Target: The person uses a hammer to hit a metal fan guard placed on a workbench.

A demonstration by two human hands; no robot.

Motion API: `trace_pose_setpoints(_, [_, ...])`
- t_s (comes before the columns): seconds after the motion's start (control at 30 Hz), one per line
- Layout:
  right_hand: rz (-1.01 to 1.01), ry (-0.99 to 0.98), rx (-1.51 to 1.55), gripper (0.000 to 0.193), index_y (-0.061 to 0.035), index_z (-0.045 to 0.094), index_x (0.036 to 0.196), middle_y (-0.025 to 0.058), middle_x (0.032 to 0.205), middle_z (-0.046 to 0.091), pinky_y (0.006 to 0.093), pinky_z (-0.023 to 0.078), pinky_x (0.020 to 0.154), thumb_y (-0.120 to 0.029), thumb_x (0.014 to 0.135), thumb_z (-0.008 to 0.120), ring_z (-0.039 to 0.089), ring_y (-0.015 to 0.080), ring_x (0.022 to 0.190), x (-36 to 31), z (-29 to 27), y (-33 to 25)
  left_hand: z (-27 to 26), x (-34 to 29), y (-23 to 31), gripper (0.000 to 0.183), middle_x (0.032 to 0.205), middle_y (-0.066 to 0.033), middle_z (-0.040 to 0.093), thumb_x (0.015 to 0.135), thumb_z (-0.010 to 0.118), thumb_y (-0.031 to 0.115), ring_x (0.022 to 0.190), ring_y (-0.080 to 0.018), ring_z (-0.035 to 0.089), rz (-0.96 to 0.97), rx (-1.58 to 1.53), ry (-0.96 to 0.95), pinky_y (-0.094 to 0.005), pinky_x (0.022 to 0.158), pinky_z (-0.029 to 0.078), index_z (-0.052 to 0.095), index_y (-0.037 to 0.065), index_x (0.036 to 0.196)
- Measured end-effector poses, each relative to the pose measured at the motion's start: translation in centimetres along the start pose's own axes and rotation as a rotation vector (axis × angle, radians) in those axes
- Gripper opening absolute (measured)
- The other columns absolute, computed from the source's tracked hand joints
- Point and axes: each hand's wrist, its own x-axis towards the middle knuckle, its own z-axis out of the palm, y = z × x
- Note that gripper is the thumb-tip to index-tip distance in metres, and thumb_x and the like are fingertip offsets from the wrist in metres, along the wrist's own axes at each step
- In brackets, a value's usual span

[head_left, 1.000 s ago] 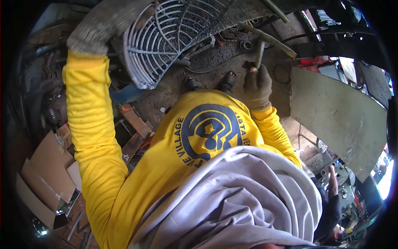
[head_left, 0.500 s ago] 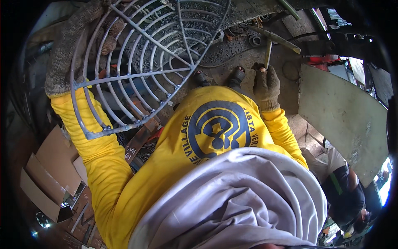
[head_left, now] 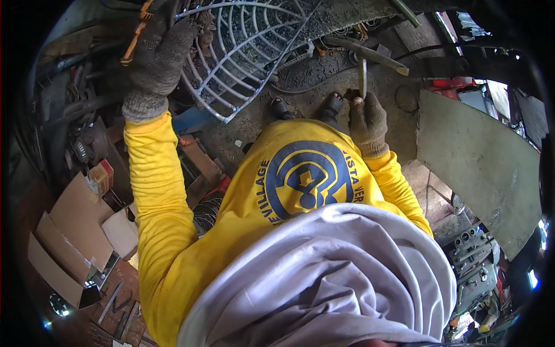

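"Cluttered floor [head_left: 306, 103] below. Where's the grille [head_left: 230, 54]?"
"Over the bench's [head_left: 341, 14] near edge, straight side slanting far right to near left. Left hand [head_left: 162, 66], nearer, has fingers curled on its left rim."
"Right hand [head_left: 368, 124]?"
"Closed round the hammer [head_left: 363, 78], well right of the grille."

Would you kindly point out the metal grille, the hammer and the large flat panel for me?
Metal grille [head_left: 231, 54]: head view, on a rib crossing its curved rods.
Hammer [head_left: 370, 55]: head view, on its head, near the handle.
Large flat panel [head_left: 478, 168]: head view, mid-face.
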Motion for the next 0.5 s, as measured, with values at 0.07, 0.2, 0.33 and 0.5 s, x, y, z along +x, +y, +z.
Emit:
trace_pose_setpoints(0.07, [-0.048, -0.016, -0.059, 0.022, -0.0100, 0.067, 0.105, 0.0181, 0.082, 0.069, 0.0428, 0.053, 0.069, -0.029, 0.099, 0.059, 0.070, 0.0389, 0.080, 0.0, 0.1, -1.2, 0.9, -0.3, 0.3, 0.038, 0.132, -0.0111, 0.063, 0.094, 0.068, 0.012, 0.113, -0.0227, 0.063, 0.314, 0.290, 0.025, -0.0341, 0.097, 0.049, 0.064, 0.009, 0.131])
trace_pose_setpoints(0.2, [-0.053, -0.082, -0.145, 0.021, -0.0090, 0.063, 0.100, 0.0168, 0.077, 0.068, 0.0448, 0.052, 0.067, -0.030, 0.098, 0.059, 0.069, 0.0383, 0.079, 0.8, 0.4, -2.5, 1.2, -0.5, -3.5, 0.041, 0.138, -0.0166, 0.058, 0.090, 0.066, 0.004, 0.123, -0.0333, 0.058, 0.630, 0.812, 0.021, -0.0411, 0.102, 0.048, 0.068, 0.017, 0.129])
trace_pose_setpoints(0.33, [-0.198, -0.008, -0.135, 0.020, -0.0077, 0.062, 0.097, 0.0172, 0.075, 0.067, 0.0457, 0.052, 0.066, -0.028, 0.097, 0.060, 0.068, 0.0401, 0.077, 0.6, -0.2, -4.3, 2.4, -0.6, -2.7, 0.054, 0.142, -0.0173, 0.054, 0.083, 0.064, -0.003, 0.127, -0.0378, 0.054, 0.725, 0.907, 0.028, -0.0469, 0.106, 0.046, 0.065, 0.019, 0.133])
trace_pose_setpoints(0.5, [-0.420, 0.088, -0.205, 0.018, -0.0075, 0.060, 0.097, 0.0184, 0.076, 0.065, 0.0469, 0.052, 0.065, -0.026, 0.095, 0.062, 0.066, 0.0415, 0.076, 1.2, -0.2, -5.0, 3.0, -0.8, -2.1, 0.046, 0.135, -0.0159, 0.060, 0.089, 0.063, 0.002, 0.118, -0.0329, 0.061, 0.622, 0.756, 0.031, -0.0425, 0.102, 0.049, 0.064, 0.013, 0.133])
